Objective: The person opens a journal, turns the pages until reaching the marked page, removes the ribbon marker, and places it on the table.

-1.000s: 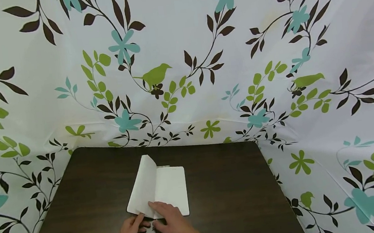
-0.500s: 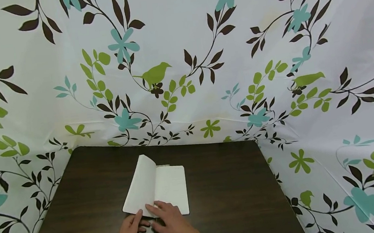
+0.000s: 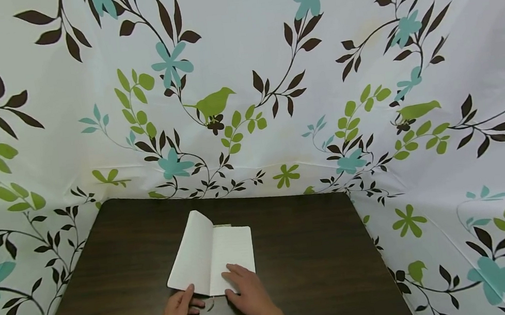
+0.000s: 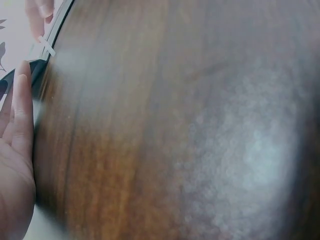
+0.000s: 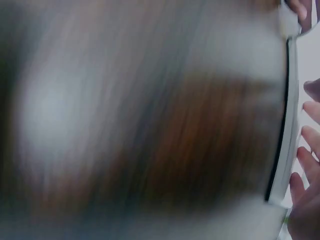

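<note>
An open notebook with blank-looking white pages lies on the dark table. Its left side is raised and curves at the top, while the right page lies flat. My left hand holds the lower edge of the left side, thumb on top. On the lower part of the right page rests my right hand, fingers spread; the right wrist view shows the fingertips along the page near its edge. A thin ribbon sticks out below the spine. Dark cover shows by the left fingers in the left wrist view.
The dark wooden table extends to both sides of the notebook. Behind and beside it hangs a white cloth with leaves, flowers and birds. A small tab pokes out at the notebook's top edge.
My right hand has slid right from the notebook's middle onto the right page. The left side has swung further left and opened wider. My left hand stays at its lower edge.
</note>
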Demonstrator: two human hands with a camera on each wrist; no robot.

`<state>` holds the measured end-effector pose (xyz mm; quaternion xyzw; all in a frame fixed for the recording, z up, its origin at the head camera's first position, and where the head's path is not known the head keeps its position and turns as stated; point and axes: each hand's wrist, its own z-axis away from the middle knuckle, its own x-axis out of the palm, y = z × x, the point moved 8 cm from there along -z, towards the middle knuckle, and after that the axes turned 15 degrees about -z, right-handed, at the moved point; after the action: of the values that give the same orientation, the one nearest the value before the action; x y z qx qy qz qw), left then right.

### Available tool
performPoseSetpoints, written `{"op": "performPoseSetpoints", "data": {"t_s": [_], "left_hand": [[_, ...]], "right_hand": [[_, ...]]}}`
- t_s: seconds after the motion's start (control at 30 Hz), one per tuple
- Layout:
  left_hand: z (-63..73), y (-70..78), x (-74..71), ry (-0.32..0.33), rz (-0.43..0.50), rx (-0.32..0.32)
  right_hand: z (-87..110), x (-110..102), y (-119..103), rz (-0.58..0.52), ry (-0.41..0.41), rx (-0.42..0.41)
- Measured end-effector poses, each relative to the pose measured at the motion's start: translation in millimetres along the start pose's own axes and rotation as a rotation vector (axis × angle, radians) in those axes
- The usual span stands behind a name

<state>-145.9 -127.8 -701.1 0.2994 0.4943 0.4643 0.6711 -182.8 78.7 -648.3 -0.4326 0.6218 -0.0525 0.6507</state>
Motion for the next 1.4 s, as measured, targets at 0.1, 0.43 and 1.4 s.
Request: {"op": "performPoseSetpoints", "data": {"t_s": [0.1, 0.43, 1.4], "left_hand": [[0.1, -0.4, -0.8, 0.0, -0.018, -0.014], [-0.6, -0.9, -0.4, -0.012, -0.025, -0.019], [-3.0, -4.5, 1.0, -0.011, -0.032, -0.035]], "right_hand": [[3.0, -3, 10, 0.039, -0.023, 0.001], [6.9, -9, 20, 0.012, -0.082, 0.022], [4.4, -8, 25, 0.016, -0.19, 0.057]]}}
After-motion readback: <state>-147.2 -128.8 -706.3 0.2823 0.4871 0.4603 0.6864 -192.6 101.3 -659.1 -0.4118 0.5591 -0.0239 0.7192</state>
